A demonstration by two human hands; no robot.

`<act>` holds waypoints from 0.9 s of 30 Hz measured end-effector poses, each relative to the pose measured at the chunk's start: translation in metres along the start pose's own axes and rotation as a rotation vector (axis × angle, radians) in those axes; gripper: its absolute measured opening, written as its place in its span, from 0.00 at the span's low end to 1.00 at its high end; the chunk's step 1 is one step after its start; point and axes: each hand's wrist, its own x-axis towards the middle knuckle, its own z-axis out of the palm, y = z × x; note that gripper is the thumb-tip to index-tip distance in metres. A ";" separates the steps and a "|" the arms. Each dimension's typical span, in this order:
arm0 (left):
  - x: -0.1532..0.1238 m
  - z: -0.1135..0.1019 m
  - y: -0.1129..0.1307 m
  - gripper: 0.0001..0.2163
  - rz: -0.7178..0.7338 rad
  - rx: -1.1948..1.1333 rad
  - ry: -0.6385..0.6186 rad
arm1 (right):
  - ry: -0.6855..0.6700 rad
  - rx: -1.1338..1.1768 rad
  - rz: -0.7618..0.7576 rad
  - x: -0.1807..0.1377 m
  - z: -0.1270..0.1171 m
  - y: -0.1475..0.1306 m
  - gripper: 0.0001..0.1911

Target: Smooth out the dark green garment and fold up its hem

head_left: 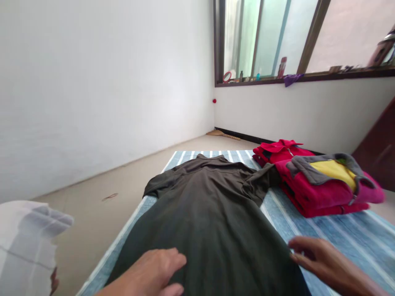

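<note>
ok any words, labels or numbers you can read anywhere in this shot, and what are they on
No text can be read anywhere in this view.
Dark shirt under the left hand and right hand: no print or label shows.
Folded red clothes: no visible wording.
Bottles on the window sill, such as the red one: any labels are too small and blurred to read.
Striped mat: plain stripes only.

Head-worn view, looking forward and down, close over striped mat (354,242)
</note>
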 end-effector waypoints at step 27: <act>0.171 0.145 0.042 0.26 -0.045 -0.084 -0.269 | 0.812 0.981 0.071 0.237 -0.051 0.004 0.07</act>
